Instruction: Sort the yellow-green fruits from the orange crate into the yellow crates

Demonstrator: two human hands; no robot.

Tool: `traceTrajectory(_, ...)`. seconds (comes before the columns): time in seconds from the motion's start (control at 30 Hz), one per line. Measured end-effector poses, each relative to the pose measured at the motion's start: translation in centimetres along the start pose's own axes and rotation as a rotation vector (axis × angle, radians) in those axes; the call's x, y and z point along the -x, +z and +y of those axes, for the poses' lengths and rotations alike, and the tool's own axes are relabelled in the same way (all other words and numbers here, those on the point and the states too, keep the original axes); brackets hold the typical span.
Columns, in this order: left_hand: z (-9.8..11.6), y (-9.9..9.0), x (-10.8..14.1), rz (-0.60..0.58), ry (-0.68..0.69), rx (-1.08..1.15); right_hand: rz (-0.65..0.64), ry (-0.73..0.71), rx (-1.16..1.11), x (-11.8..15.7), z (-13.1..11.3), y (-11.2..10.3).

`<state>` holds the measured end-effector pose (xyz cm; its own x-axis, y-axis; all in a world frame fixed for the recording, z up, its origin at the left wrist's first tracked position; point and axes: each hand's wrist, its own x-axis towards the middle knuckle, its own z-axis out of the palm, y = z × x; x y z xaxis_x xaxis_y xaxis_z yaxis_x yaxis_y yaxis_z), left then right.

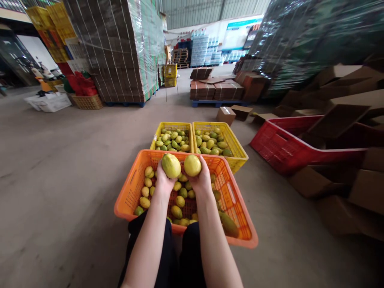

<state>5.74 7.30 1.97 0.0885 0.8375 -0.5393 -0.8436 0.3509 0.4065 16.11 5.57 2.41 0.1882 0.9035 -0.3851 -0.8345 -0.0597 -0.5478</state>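
My left hand (164, 179) holds a yellow-green fruit (171, 166) with fingers wrapped round its underside. Beside it, a rounder yellow fruit (192, 165) rests in my right hand (202, 178), whose fingers curl along its right side. The two fruits are a small gap apart, above an orange crate (127, 192). Several loose yellow and green fruits lie in that crate, with a long, larger green one (229, 225) at its right near corner. Touching the far side are two yellow crates, a left one (192, 138) and a right one (237, 146), both holding many similar fruits.
At the right stands a red crate (270, 146) with open cardboard boxes (339, 120) in and around it. A small carton (226, 115) sits on the floor beyond the yellow crates. Wrapped tall stacks (111, 48) and flattened cardboard on a blue pallet (210, 103) are farther back.
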Motion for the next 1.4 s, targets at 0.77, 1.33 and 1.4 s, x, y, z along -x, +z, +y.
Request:
traceTrajectory(0.77,1.1,0.4,1.0,0.072,0.108,-0.071,0.074,0.137,-0.121,0.5,-0.3,0.2)
traceTrajectory(1.33,2.4,0.2,1.4,-0.079,0.091,0.119,0.013,0.046,-0.143,0.1,0.4,0.0)
traceTrajectory(1.4,2.3,0.1,1.2,-0.112,0.053,0.111,-0.004,0.094,-0.140,-0.1,0.5,-0.3)
